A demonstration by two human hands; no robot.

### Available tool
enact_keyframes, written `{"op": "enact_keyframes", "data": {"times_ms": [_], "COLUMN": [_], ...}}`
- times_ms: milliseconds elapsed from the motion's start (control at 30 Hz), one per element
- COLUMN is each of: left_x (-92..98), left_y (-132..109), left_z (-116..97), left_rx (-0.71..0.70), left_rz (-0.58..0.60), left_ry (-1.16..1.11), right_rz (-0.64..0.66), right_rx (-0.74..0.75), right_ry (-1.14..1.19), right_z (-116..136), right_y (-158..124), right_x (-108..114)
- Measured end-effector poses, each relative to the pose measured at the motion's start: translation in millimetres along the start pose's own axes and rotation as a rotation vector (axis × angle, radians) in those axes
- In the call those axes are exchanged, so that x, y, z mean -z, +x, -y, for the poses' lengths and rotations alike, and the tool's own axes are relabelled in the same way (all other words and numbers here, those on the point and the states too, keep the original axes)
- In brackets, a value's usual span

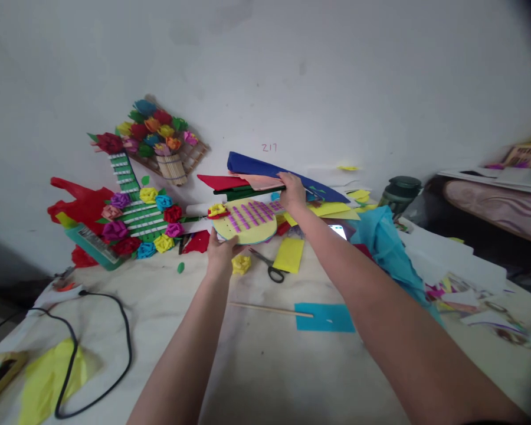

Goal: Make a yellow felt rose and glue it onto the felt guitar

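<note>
Yellow and guitar-shaped, with purple strips, the paper craft (245, 223) sits between 2 hands, near the scene's 12 o'clock. The step looks like steadying or placing it; the next move probably calls for supporting both ends so the neck doesn't bend. At its 7 o'clock, the left hand (220, 254) is clamped on the lower rim. The right hand (292, 192) is at the neck, at 2 o'clock; its fingertips are hidden, so I cannot tell how tightly they close. 1 loose yellow flower (241, 264) lies at the craft's 6 o'clock, scissors (276, 274) at 5.
</note>
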State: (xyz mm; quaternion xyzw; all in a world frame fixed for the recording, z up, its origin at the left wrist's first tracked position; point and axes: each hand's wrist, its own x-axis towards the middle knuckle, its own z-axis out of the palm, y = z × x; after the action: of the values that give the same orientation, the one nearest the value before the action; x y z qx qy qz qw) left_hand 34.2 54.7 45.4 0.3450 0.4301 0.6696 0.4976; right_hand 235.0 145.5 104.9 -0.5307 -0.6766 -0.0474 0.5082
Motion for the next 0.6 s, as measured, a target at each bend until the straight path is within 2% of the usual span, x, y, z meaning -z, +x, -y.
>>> {"op": "enact_keyframes", "data": {"times_ms": [200,300,433,600], "left_x": [26.1,38.0,48.7,63.6], "left_y": [-0.5,-1.9,-3.4,-1.6], "left_z": [-17.5,-24.1,-27.6,-31.3], "left_rx": [0.030,-0.013,-0.015,0.030], "left_rz": [-0.045,-0.069,-0.058,-0.024], "left_ry": [-0.019,-0.015,-0.032,-0.029], "right_rz": [-0.067,-0.129,-0.230,-0.279], "right_rx": [0.052,0.047,0.069,0.104], "right_ry": [0.004,-0.021,-0.008,-0.026], "right_z": [-12.1,-20.4,-32.0,-47.4], "right_y": [18.3,27.9,38.6,52.8], "right_x": [6.6,10.3,14.5,24.0]}}
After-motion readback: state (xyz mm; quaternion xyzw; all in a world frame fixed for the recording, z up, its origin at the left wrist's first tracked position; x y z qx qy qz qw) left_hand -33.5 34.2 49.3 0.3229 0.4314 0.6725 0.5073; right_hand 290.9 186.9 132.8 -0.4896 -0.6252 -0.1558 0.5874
